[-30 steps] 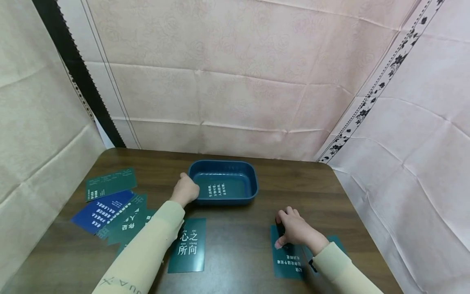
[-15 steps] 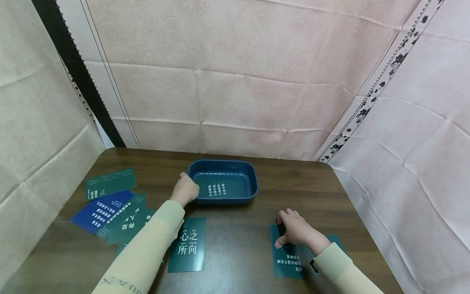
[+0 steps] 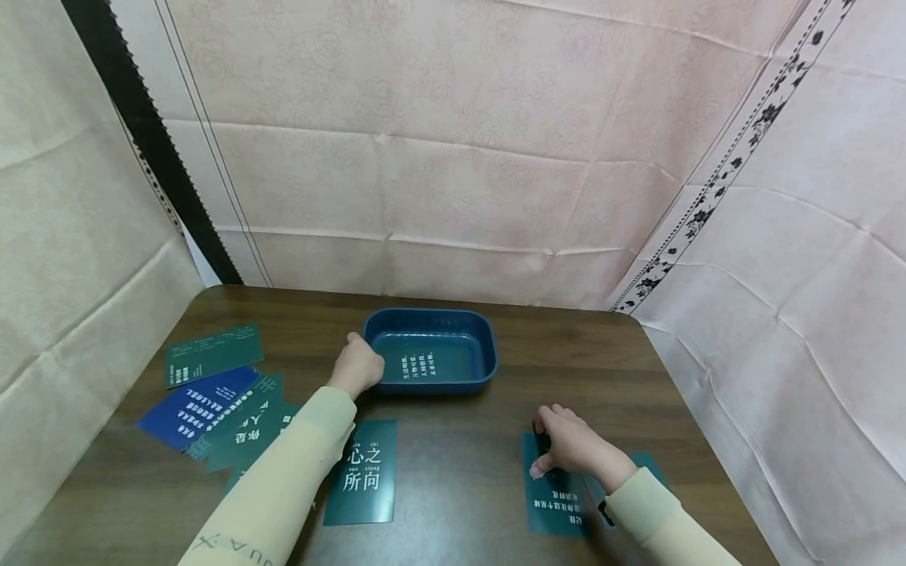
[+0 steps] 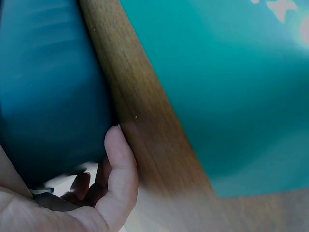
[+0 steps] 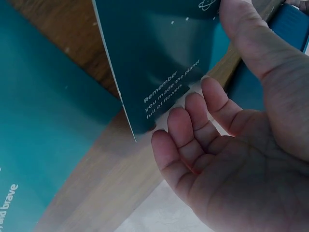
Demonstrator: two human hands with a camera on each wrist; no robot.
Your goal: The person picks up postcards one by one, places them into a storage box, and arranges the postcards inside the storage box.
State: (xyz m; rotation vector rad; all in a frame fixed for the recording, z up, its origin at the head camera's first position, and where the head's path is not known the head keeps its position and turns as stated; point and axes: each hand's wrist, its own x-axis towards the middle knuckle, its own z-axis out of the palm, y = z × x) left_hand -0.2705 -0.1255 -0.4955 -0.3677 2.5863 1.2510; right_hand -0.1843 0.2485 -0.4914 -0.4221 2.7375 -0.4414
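At the back of the table stands a dark blue tray (image 3: 488, 354), with a green printed card (image 3: 418, 346) inside it. My left hand (image 3: 359, 365) grips the tray's left end; the left wrist view shows a fingertip against the tray's outer wall (image 4: 53, 96). On the right, my right hand (image 3: 576, 444) holds a dark green card (image 3: 548, 519) by its edges, thumb at the left side and fingers at the far end. That card (image 5: 145, 53) appears tilted in the right wrist view, reading "Remember you made the planet full of flowers".
Another green card (image 3: 650, 467) lies partly under the right wrist. A green card (image 3: 368, 503) with large white characters lies before the tray. Several overlapping cards spread at left, including a blue card (image 3: 191, 409) and a green card (image 3: 212, 354). Cloth curtains (image 3: 425, 157) surround the wooden table (image 3: 453, 503).
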